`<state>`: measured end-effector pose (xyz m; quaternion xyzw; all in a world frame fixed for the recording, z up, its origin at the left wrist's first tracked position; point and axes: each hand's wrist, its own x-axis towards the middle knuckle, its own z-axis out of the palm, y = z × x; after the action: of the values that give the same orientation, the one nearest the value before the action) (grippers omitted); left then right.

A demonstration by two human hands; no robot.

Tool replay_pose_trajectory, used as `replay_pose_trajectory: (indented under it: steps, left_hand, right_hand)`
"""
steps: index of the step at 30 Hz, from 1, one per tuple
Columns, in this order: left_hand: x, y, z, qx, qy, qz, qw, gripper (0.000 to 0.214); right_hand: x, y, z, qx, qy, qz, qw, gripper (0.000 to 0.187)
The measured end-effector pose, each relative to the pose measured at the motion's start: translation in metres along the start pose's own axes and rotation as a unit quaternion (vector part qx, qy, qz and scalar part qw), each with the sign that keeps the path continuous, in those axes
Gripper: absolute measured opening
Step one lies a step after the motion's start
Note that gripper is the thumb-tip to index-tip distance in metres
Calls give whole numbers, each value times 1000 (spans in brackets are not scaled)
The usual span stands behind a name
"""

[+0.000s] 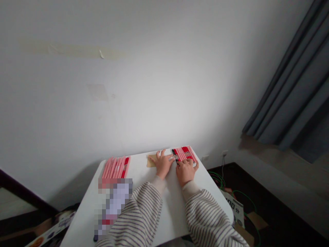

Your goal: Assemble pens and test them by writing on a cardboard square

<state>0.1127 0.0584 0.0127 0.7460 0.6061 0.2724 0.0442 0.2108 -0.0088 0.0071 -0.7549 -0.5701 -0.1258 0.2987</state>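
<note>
My left hand is over the table with its fingers spread. Its far-left fingers lie by a tan piece of paper or tape, and its right-hand fingers reach towards a slim black pen. Bent fingers of my right hand meet the near end of that pen and the near edge of a row of pink pens with red parts. The black pen lies along the row's left side. My right hand hides the row's near ends. Another row of pink pens lies side by side at the table's left.
A blurred-out long pale object lies on the white table beside my left sleeve. The table's far edge meets the wall. Green cables and cardboard are on the floor at right, below a grey curtain.
</note>
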Motion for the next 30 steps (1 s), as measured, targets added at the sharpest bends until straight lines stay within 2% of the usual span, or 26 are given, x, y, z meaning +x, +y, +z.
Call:
replay_pose_trajectory:
  steps: [12,22,30]
  left_hand:
    - [-2,4,-3,-10,-9,2,1000,31]
    - [-2,2,2,-2,8,9,1000,29]
    - [-3,3,-3,-8,5,3,1000,30]
  right_hand:
    - [-1,2,2,1,6,23,1000,17]
    - [-1,3,3,4,7,26,1000,18]
    - [-1,4,5,9,18,31,999,17]
